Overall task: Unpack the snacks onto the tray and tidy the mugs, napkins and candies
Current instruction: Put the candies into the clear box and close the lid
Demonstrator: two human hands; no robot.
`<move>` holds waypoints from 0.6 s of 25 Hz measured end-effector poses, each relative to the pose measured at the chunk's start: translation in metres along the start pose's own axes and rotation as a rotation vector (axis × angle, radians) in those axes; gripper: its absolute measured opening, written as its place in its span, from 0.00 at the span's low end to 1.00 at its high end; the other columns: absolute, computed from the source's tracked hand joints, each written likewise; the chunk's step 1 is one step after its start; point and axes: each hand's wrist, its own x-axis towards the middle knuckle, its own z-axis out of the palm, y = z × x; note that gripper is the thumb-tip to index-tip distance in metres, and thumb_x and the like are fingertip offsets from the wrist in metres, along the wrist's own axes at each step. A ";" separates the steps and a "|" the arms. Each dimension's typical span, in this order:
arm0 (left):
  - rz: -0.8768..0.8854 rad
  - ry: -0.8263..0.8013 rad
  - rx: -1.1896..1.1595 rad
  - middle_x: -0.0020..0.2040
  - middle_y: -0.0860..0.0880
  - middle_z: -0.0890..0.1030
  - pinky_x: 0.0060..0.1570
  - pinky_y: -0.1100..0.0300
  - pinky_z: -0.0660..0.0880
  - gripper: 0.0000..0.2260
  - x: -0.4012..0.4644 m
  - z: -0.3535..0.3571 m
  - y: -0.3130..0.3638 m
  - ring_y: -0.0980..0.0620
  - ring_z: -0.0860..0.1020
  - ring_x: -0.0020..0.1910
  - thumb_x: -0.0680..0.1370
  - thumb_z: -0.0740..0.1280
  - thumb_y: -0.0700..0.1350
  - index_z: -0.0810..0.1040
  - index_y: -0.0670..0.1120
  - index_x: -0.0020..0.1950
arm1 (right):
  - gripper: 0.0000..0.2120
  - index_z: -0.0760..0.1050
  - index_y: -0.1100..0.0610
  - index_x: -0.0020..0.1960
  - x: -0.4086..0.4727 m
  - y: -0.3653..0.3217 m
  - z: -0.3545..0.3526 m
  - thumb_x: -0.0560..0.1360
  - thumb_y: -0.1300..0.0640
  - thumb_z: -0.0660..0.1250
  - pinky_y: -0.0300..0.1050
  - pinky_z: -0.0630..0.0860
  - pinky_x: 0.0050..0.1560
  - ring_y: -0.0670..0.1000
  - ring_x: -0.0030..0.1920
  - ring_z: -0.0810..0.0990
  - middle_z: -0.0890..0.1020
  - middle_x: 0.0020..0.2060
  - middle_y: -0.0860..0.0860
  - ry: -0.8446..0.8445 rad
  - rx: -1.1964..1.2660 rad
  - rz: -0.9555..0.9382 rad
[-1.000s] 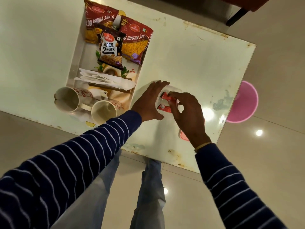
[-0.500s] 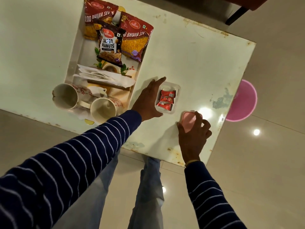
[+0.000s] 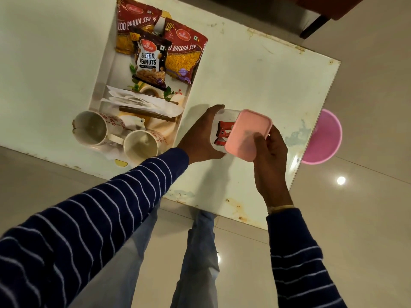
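The clear container [image 3: 216, 126] is gripped by the left hand [image 3: 200, 135], fingers curled round its far side, and it sits on the white surface [image 3: 255, 81] just beside the tray [image 3: 102, 70]. The pink lid [image 3: 248, 134] is pinched at its near edge by the right hand [image 3: 270, 156], thumb on top, and is held tilted over the container, covering the right part of it. Red-wrapped candies [image 3: 223, 133] are seen inside, in the part left uncovered.

On the tray, three snack packets are laid: two bhujia sev packs [image 3: 184, 56] with a salted peanuts pack [image 3: 150, 61] lying across them. White napkins [image 3: 142, 102] are spread below the packets. Two mugs [image 3: 93, 128] are set at the tray's near end, side by side, mouths turned toward the camera. A pink bin [image 3: 322, 136] is seen on the floor beyond the surface's right edge.
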 end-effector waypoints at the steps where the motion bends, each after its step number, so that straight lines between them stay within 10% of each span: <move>1: 0.013 0.003 -0.015 0.69 0.53 0.67 0.58 0.60 0.78 0.50 -0.001 0.000 0.003 0.56 0.71 0.64 0.61 0.82 0.49 0.55 0.56 0.75 | 0.20 0.70 0.53 0.72 0.002 -0.002 0.004 0.81 0.60 0.61 0.43 0.78 0.54 0.50 0.61 0.76 0.77 0.64 0.51 0.029 -0.043 0.008; 6: 0.074 -0.011 -0.081 0.69 0.56 0.67 0.56 0.74 0.72 0.50 -0.003 -0.007 0.014 0.67 0.69 0.64 0.61 0.82 0.50 0.56 0.52 0.75 | 0.21 0.64 0.51 0.76 0.000 0.001 0.013 0.84 0.56 0.57 0.52 0.77 0.62 0.53 0.64 0.75 0.75 0.66 0.52 0.096 -0.113 0.050; 11: 0.163 0.014 -0.064 0.72 0.49 0.66 0.64 0.58 0.75 0.51 -0.008 -0.015 0.024 0.52 0.69 0.68 0.60 0.83 0.50 0.57 0.48 0.76 | 0.22 0.60 0.48 0.78 -0.005 -0.005 0.028 0.85 0.54 0.52 0.57 0.73 0.67 0.52 0.69 0.71 0.71 0.69 0.46 0.090 -0.153 0.027; 15: 0.242 0.034 0.010 0.71 0.45 0.65 0.62 0.51 0.76 0.54 -0.011 -0.018 0.029 0.49 0.71 0.66 0.59 0.83 0.52 0.57 0.43 0.78 | 0.23 0.56 0.53 0.79 -0.011 -0.008 0.041 0.85 0.56 0.53 0.30 0.69 0.59 0.49 0.60 0.71 0.71 0.65 0.55 0.038 -0.464 -0.184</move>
